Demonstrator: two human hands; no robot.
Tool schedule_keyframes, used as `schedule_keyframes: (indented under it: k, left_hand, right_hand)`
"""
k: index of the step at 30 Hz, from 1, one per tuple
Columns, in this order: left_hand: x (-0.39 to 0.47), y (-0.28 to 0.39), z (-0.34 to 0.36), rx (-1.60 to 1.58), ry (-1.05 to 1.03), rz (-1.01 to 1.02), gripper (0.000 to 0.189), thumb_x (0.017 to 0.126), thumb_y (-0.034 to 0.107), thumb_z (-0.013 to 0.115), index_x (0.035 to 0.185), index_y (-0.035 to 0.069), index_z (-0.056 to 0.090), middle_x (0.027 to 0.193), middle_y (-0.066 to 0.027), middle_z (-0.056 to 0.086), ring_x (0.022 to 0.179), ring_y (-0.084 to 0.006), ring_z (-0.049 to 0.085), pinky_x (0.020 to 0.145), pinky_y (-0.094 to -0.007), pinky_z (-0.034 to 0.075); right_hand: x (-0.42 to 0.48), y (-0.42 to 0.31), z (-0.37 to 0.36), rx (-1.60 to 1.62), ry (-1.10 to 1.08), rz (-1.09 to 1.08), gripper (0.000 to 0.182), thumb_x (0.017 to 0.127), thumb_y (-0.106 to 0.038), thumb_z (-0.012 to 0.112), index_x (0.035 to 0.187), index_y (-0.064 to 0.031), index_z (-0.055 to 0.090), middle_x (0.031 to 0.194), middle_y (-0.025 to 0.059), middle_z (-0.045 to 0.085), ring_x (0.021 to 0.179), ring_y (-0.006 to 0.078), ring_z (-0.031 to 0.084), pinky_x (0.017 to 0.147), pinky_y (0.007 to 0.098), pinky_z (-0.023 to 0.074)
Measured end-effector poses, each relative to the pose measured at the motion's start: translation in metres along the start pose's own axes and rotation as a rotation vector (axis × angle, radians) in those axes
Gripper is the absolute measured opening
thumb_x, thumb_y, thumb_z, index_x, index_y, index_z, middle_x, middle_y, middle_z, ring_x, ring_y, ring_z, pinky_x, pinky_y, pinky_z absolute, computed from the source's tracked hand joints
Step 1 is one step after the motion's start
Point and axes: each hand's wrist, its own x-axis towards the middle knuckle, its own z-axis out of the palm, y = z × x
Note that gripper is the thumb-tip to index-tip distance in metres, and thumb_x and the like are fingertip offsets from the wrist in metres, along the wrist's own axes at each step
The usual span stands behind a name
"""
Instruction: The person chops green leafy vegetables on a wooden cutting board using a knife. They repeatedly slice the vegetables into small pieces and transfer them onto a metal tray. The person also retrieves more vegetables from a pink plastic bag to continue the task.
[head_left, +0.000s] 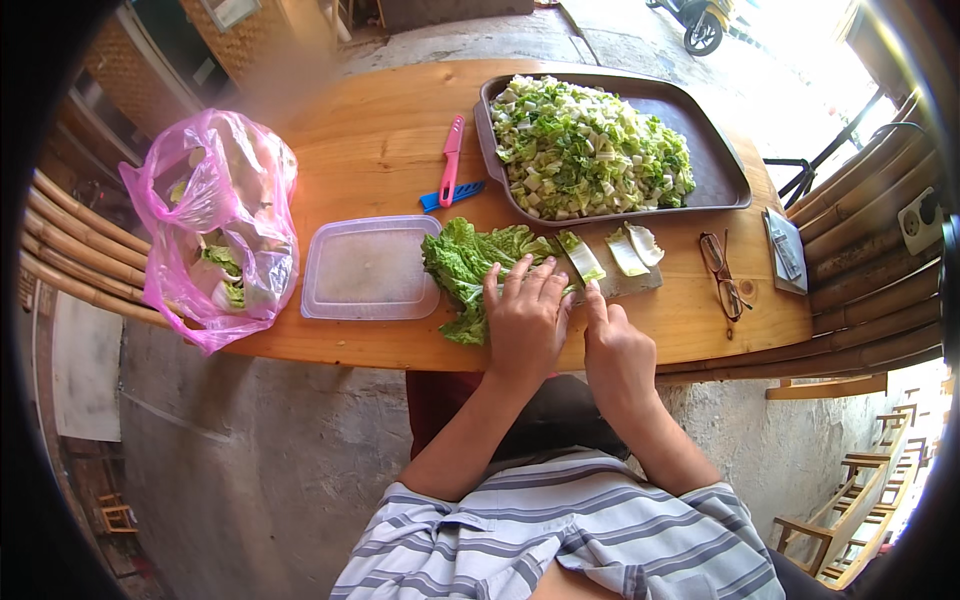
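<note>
My left hand (527, 322) presses fingers-down on a bunch of green cabbage leaves (465, 274), pinning their pale ribs. My right hand (619, 352) grips a knife (576, 262), its index finger stretched along the top; the handle is hidden in the fist. The blade lies at the cut end of the bunch, over a greyish cutting board (634, 286). Just right of the blade rests one cut piece of pale rib (585, 256). Two more white rib pieces (626, 253) lie farther right on the board. Part of the board is covered by the leaves and my left hand.
Beyond the board, a brown tray (716, 169) holds a heap of chopped cabbage (592, 150). Leftward are a translucent plastic container (371, 266), a pink knife (451, 161) on a blue sheath (469, 195), and a pink plastic bag (217, 232) with leaves. Eyeglasses (724, 277) lie at right.
</note>
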Motion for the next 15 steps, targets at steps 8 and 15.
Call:
schedule_keyframes:
  k: [8, 15]
  left_hand:
    - [-0.002, -0.001, 0.002, 0.011, 0.008, 0.038, 0.024, 0.086, 0.019, 0.070, 0.106, 0.005, 0.070, 0.124, -0.0094, 0.068, 0.123, -0.0292, 0.056, 0.111, -0.0551, 0.032]
    - [-0.002, -0.001, 0.004, 0.023, 0.022, 0.045, 0.023, 0.087, 0.018, 0.070, 0.106, 0.006, 0.069, 0.123, -0.0096, 0.068, 0.123, -0.0294, 0.057, 0.111, -0.0542, 0.033]
  right_hand:
    - [0.010, 0.000, 0.001, -0.004, -0.009, -0.007, 0.044, 0.090, -0.010, 0.058, 0.133, -0.0029, 0.058, 0.078, 0.0095, 0.063, 0.059, 0.0258, 0.068, 0.050, 0.0345, 0.0541]
    - [0.021, 0.010, 0.013, 0.067, 0.028, -0.022, 0.042, 0.089, -0.011, 0.060, 0.130, -0.0027, 0.060, 0.077, 0.0103, 0.066, 0.063, 0.0252, 0.070, 0.054, 0.0337, 0.0569]
